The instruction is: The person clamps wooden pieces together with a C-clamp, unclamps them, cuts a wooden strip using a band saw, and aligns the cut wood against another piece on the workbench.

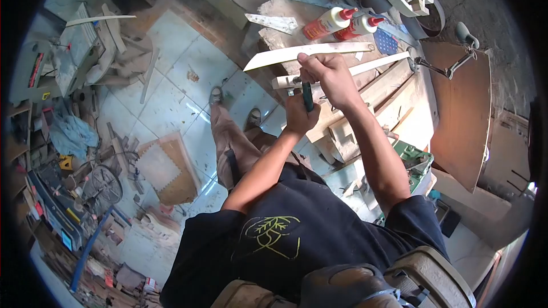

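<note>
My left hand (pixel 301 115) is closed around a slim dark green handle-like piece (pixel 308 97), whose upper end reaches up to my other hand. My right hand (pixel 330 77) is a fist just above and to the right, its thumb side against the lower edge of a pale curved wooden strip (pixel 268 59). What lies inside that fist is hidden. Beside the hands, a pale wooden bar (pixel 379 64) runs across the bench, with a light block-like end (pixel 281 82) showing to their left. Small metal parts near that end are too blurred to name.
Two glue bottles with red caps (pixel 328 23) (pixel 357 26) lie tilted on the workbench (pixel 274 8) behind the strip. Boards (pixel 394 94) and a jointed lamp (pixel 451 71) are to the right. Wood offcuts, a spoked wheel (pixel 104 183) and a blue bag (pixel 71 133) clutter the left.
</note>
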A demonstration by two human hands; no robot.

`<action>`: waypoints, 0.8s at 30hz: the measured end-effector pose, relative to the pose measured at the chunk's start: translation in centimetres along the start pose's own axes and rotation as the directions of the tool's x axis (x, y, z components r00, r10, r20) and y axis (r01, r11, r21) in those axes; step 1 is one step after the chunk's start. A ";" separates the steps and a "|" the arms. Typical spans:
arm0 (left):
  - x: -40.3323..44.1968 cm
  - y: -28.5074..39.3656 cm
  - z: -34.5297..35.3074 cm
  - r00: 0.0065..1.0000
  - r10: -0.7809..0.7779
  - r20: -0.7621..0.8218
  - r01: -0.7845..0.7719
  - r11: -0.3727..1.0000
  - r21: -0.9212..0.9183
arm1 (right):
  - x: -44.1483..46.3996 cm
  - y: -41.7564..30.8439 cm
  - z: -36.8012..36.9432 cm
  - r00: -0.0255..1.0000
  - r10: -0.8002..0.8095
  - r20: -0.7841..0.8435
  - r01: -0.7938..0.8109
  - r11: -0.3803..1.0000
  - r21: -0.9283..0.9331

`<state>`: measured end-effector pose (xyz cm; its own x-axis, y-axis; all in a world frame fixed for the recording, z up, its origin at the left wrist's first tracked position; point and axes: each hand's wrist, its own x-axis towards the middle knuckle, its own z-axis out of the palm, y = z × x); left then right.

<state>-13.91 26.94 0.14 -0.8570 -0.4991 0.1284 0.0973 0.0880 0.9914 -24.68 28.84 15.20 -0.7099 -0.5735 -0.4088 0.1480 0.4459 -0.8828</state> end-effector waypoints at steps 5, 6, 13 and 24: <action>0.5 1.0 -1.1 0.990 -0.030 0.135 0.017 0.995 0.093 | 0.7 0.4 -0.7 1.000 -0.003 0.019 0.003 1.000 -0.005; 1.0 1.8 -2.0 0.978 -0.039 0.205 0.019 0.995 0.099 | 1.4 0.8 -1.3 0.998 -0.018 0.060 0.017 1.000 0.008; 1.9 2.7 -7.2 0.919 -0.057 0.391 0.030 0.997 0.074 | 2.2 0.7 -2.1 0.977 -0.164 0.137 0.136 0.972 0.192; 4.6 4.2 -7.9 0.828 -0.257 0.499 0.262 0.963 0.061 | -0.1 20.6 -7.2 0.508 0.250 -0.824 0.232 0.882 0.411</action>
<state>-13.45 18.21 5.12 -0.9868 -0.0057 -0.1619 -0.1619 0.0063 0.9868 -26.56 43.01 -1.27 -0.8911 0.3866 -0.2375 0.2484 -0.0225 -0.9684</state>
